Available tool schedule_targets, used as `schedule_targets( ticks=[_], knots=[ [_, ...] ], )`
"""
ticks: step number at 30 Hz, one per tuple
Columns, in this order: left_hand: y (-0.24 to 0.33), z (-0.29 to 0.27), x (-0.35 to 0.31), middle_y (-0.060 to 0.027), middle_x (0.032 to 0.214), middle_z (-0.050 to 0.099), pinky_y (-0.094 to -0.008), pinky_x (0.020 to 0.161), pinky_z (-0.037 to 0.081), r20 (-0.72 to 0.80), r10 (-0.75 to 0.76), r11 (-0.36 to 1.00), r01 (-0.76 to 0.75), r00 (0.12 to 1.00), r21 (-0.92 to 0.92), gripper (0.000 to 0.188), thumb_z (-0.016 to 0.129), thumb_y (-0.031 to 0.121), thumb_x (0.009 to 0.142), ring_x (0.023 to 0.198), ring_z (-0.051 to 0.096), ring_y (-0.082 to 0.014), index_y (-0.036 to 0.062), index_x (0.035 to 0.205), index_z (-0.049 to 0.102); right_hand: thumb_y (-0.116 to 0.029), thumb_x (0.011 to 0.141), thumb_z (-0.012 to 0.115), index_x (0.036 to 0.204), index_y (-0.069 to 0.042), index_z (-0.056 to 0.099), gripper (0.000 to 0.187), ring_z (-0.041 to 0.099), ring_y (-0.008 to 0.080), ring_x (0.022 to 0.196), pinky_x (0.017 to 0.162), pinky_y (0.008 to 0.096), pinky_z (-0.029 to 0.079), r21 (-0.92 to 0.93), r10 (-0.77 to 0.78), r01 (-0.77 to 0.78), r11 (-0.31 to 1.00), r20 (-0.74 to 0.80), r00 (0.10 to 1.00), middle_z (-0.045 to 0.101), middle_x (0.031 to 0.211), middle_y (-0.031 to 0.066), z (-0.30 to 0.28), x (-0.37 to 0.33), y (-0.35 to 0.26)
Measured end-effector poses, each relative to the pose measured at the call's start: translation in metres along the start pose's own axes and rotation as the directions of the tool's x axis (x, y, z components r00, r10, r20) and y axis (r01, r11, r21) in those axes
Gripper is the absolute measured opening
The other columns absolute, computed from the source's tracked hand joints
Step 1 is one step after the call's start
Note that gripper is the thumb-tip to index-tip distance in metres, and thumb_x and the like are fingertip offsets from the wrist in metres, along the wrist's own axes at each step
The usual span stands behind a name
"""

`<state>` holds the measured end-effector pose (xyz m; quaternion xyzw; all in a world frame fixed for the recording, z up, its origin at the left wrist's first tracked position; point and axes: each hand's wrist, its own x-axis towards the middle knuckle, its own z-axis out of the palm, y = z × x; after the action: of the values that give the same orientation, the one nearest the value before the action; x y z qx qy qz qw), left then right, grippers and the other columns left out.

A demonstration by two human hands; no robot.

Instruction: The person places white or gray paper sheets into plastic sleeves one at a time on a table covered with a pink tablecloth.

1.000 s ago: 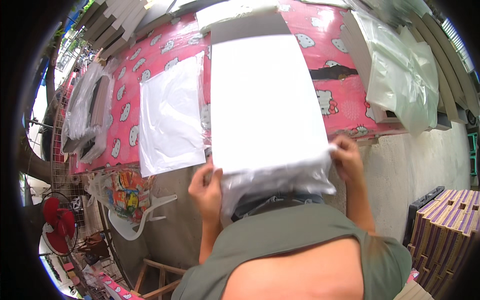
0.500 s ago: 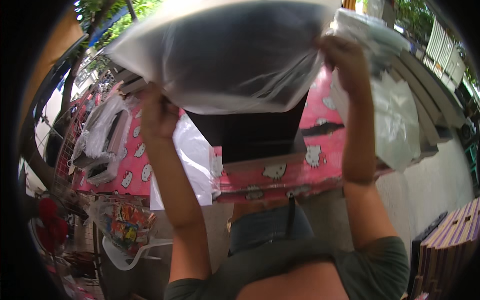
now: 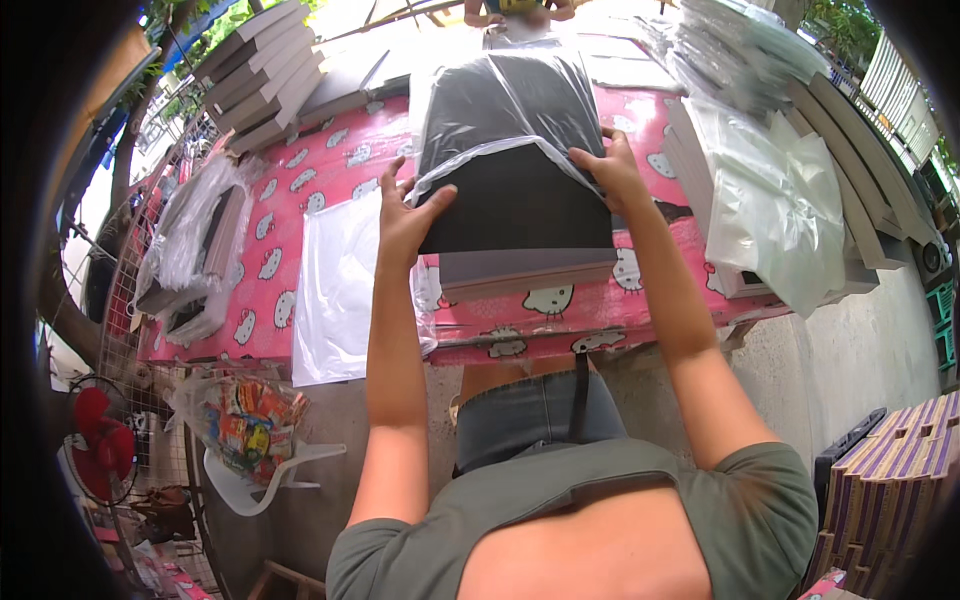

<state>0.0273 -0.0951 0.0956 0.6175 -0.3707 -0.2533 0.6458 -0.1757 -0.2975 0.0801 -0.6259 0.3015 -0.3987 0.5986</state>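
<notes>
A flat black slab (image 3: 515, 205) with a smooth cover lies before me, its far part inside a clear plastic bag (image 3: 500, 95). The bag's mouth crosses the cover in a peaked line, leaving the near part bare. At the left edge is my left hand (image 3: 405, 220), thumb over the cover and fingers along the side. My right hand (image 3: 618, 175) grips the right edge, its thumb on the bag's rim. The fingertips under the edges are hidden. Beneath lies a grey-edged stack (image 3: 530, 275). Left of it rests a white plastic sheet or bag (image 3: 345, 290).
A pink cat-print cloth (image 3: 290, 210) covers the table. Grey-edged slabs (image 3: 262, 75) are piled far left; wrapped ones (image 3: 200, 250) lie nearer. White plastic bags (image 3: 775, 200) and more slabs fill the right side. A person (image 3: 520, 12) is across the table.
The bag came down from high in front of me onto the black slab. Both hands lowered with it and now hold the slab's sides. More of the far table shows.
</notes>
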Motion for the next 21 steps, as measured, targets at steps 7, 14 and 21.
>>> schedule_targets(
  ticks=[7,14,21],
  knots=[
    [-0.024,-0.012,-0.100,-0.0126,0.082,0.059,-0.0254,0.057,0.045,-0.131,-0.218,0.812,0.254,0.967,0.525,0.040,0.056,0.006,0.078,0.065,0.057,-0.0124,0.0005,0.114,0.041,-0.018,0.058,0.078,0.137,-0.012,0.013,0.102,0.043,0.0328,0.114,0.093,0.0373,0.036,-0.560,-0.105,0.286,0.778,0.333,0.937,0.041,0.123,0.0219,-0.030,-0.144,0.000],
    [-0.029,-0.024,-0.252,-0.0142,0.086,0.062,-0.0252,0.062,0.044,-0.256,-0.097,0.855,0.212,0.962,0.474,0.039,0.038,-0.001,0.083,0.067,0.059,-0.0165,0.0010,0.122,0.041,0.013,0.066,0.047,0.125,-0.007,0.044,0.063,0.063,0.0267,0.072,0.066,0.0336,0.050,-0.692,-0.103,0.270,0.670,0.273,0.956,0.060,0.095,0.0198,-0.054,-0.281,-0.004],
    [-0.050,0.004,-0.266,-0.0177,0.124,0.045,-0.0330,0.094,0.037,-0.604,0.135,0.989,-0.068,0.785,0.132,0.028,0.032,-0.007,0.085,0.110,0.047,-0.0222,0.0023,0.099,0.054,0.000,0.063,0.069,0.113,-0.007,0.057,0.052,0.054,0.0197,0.055,0.051,0.0283,0.045,-0.624,-0.091,0.364,0.692,0.424,0.901,0.054,0.068,0.0097,-0.050,-0.320,-0.004]
  ],
)
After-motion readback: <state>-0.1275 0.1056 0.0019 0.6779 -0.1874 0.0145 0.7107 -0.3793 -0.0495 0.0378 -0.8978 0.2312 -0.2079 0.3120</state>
